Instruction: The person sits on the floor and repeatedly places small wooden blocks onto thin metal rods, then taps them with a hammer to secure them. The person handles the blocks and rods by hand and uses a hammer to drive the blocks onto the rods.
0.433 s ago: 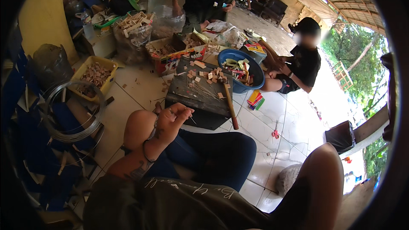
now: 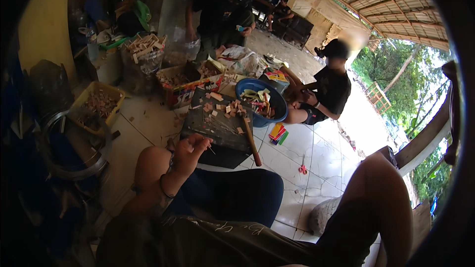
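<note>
My left hand (image 2: 190, 152) is raised above my bent knee, its fingertips pinched on thin wire pieces (image 2: 212, 150) that jut out to the right. Just beyond it stands a dark low block (image 2: 198, 127). Small square wood pieces (image 2: 231, 111) and several thin wires (image 2: 217, 127) lie scattered over its top. A hammer-like tool with a long wooden handle (image 2: 253, 146) rests along the block's right edge. I cannot see my right hand in this view.
Left are a yellow tray of wood pieces (image 2: 118, 111) and a wire coil (image 2: 74, 170). Behind the block stand a carton (image 2: 184, 93) and a blue tub (image 2: 281, 112). Red-handled scissors (image 2: 303, 169) lie on the tiles. A person (image 2: 331, 86) sits beyond the tub; others are farther back.
The whole view has shifted, so the block, tub and scissors appear farther left and lower. My left hand keeps its pinch on the wire pieces near the block.
</note>
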The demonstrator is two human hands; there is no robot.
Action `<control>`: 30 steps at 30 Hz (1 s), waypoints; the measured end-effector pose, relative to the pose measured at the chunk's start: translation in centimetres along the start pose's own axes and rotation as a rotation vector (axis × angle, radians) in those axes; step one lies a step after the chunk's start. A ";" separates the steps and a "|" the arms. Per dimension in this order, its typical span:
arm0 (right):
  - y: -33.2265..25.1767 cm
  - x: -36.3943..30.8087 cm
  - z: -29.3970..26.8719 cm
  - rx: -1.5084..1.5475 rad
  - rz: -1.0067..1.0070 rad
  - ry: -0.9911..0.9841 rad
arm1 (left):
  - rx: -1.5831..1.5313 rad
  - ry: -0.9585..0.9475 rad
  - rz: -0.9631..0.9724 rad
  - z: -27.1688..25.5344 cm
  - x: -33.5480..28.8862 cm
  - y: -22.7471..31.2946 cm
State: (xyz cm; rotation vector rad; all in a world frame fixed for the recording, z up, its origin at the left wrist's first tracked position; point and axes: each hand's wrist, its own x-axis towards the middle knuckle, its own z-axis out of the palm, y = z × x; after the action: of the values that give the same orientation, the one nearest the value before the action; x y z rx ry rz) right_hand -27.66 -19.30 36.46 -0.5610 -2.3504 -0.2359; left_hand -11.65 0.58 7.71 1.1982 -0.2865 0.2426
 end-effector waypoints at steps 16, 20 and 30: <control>9.5 -32.4 9.5 -0.509 1.645 0.768 | 0.410 -0.187 0.112 -1.0 3.6 -3.2; 8.6 -34.1 9.5 -0.477 1.770 0.863 | 0.427 -0.249 0.130 1.6 5.5 -4.8; 7.3 -37.6 8.8 -0.167 1.525 1.641 | 0.986 -0.369 0.029 3.9 21.7 -13.3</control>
State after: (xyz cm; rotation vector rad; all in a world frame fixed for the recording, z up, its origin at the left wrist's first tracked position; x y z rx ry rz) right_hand -4.63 -22.37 4.72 -1.3181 -0.0511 -0.0622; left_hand 12.84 -6.92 4.78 2.2239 -0.5358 0.1856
